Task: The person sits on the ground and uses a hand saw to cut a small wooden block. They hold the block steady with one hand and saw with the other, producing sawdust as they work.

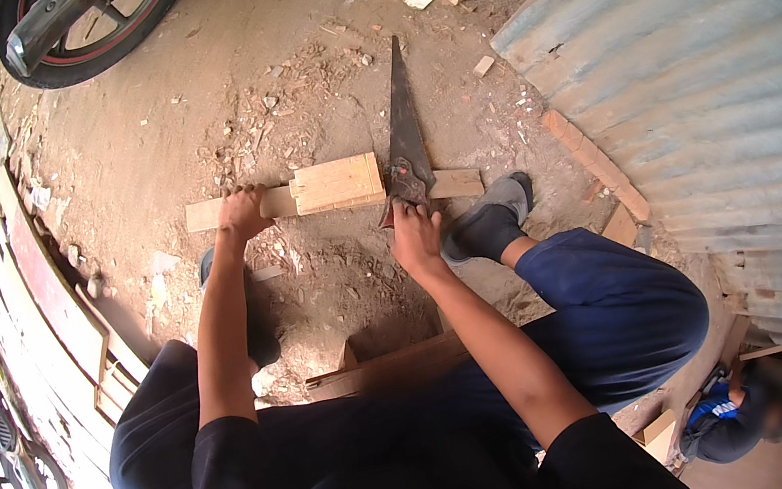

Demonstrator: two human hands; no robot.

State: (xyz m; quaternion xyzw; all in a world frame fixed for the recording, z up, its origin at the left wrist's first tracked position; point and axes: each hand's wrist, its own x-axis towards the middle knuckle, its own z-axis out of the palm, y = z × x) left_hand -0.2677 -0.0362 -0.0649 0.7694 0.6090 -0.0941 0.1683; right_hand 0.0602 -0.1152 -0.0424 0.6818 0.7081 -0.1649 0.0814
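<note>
My left hand [243,211] is closed on a long pale board [205,215] lying crosswise in front of me. A shorter, wider wooden block [336,182] lies on that board, just right of my left hand. My right hand [416,231] is closed on the handle of a handsaw [400,112] at the block's right end. The dark blade points away from me, and the board's right end [458,182] shows beside it.
Scraps and shavings lie on the dirt ground [141,130]. A motorbike wheel [86,32] is upper left, more motorbikes [3,424] far left. A corrugated metal sheet [710,75] fills the right, with a brick-red plank [596,163] at its edge. Another person [731,421] is lower right.
</note>
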